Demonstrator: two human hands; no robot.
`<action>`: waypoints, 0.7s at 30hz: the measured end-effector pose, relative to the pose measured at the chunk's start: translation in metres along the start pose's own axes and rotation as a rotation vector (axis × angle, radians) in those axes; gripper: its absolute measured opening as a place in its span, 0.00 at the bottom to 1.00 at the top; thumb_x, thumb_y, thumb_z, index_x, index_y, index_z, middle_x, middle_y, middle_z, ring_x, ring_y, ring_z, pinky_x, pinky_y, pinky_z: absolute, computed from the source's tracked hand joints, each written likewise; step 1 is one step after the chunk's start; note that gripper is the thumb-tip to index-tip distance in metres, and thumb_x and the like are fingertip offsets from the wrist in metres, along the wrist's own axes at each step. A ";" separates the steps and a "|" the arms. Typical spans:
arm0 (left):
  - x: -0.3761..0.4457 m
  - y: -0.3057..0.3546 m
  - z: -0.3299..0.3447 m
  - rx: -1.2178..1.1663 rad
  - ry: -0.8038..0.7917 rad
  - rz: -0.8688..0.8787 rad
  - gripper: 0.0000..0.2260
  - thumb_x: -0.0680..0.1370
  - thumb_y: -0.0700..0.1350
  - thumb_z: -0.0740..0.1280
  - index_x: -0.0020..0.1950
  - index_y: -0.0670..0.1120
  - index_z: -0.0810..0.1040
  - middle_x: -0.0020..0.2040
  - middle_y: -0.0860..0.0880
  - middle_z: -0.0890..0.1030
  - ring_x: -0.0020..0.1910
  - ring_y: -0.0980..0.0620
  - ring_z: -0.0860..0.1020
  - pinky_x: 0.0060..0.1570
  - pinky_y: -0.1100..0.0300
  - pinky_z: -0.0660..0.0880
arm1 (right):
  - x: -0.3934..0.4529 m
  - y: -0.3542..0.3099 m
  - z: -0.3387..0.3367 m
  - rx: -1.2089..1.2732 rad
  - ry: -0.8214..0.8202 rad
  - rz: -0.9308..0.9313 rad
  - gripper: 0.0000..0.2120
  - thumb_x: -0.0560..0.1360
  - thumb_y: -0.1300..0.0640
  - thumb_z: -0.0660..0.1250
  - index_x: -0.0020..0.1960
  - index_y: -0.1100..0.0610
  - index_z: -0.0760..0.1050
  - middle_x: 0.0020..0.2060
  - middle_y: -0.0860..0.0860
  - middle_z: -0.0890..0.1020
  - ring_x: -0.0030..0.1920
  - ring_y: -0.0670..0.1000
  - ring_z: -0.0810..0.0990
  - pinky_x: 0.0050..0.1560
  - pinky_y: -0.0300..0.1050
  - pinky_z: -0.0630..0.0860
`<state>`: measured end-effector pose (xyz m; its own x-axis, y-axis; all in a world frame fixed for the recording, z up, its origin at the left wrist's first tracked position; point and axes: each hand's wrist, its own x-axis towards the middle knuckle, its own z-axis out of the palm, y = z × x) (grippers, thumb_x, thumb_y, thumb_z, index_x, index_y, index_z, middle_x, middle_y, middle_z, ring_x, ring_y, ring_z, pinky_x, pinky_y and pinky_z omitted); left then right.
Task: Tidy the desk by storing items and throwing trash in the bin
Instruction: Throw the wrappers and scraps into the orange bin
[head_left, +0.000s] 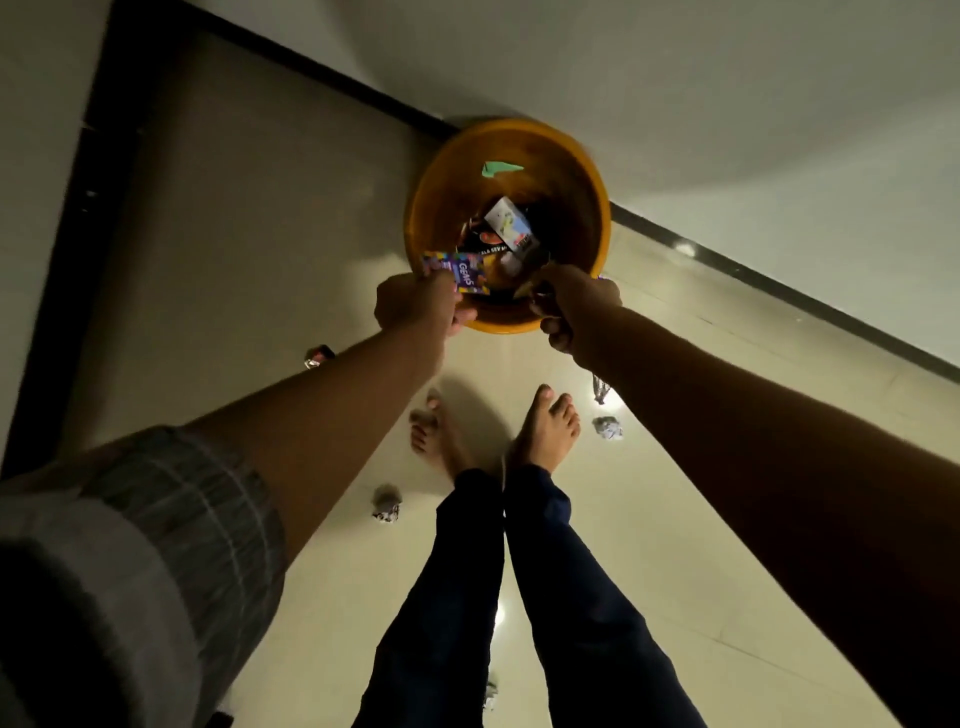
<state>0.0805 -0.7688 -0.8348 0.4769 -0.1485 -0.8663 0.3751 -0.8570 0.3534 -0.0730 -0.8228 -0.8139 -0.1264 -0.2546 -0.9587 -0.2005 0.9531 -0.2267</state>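
While a person stands barefoot over an orange bin (587, 171) in a floor corner, both arms reach down to its near rim. The left hand (415, 306) has its grip clamped on a purple sweet packet (457, 270) held over the rim. The right hand (576, 306) is curled around something small and dark; what it is cannot be told. Crumpled wrappers (608, 428) lie on the floor near the feet. Released this close to the rim, the packet could well fall outside the bin.
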 end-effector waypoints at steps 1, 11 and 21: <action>0.004 0.004 0.004 0.004 -0.035 -0.007 0.08 0.81 0.45 0.68 0.53 0.41 0.80 0.43 0.48 0.85 0.33 0.51 0.86 0.25 0.64 0.74 | 0.006 -0.003 0.002 0.016 -0.012 0.000 0.16 0.73 0.46 0.74 0.48 0.58 0.78 0.37 0.53 0.84 0.22 0.47 0.72 0.24 0.32 0.66; -0.016 -0.004 -0.024 -0.047 -0.125 -0.215 0.19 0.78 0.58 0.70 0.54 0.42 0.77 0.51 0.42 0.85 0.42 0.46 0.88 0.41 0.56 0.83 | 0.001 0.009 -0.023 -0.009 -0.036 -0.006 0.34 0.76 0.29 0.60 0.61 0.59 0.78 0.47 0.56 0.87 0.38 0.55 0.87 0.32 0.38 0.76; -0.178 0.000 -0.064 -0.087 -0.129 -0.079 0.10 0.80 0.54 0.70 0.53 0.48 0.81 0.48 0.47 0.87 0.39 0.48 0.88 0.37 0.56 0.83 | -0.177 -0.002 -0.043 0.072 -0.229 -0.003 0.36 0.74 0.26 0.60 0.60 0.57 0.80 0.51 0.55 0.88 0.38 0.54 0.81 0.37 0.45 0.72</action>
<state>0.0464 -0.7109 -0.6581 0.3389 -0.1493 -0.9289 0.4773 -0.8235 0.3065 -0.0916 -0.7868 -0.6368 0.0997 -0.2214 -0.9701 -0.1297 0.9637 -0.2333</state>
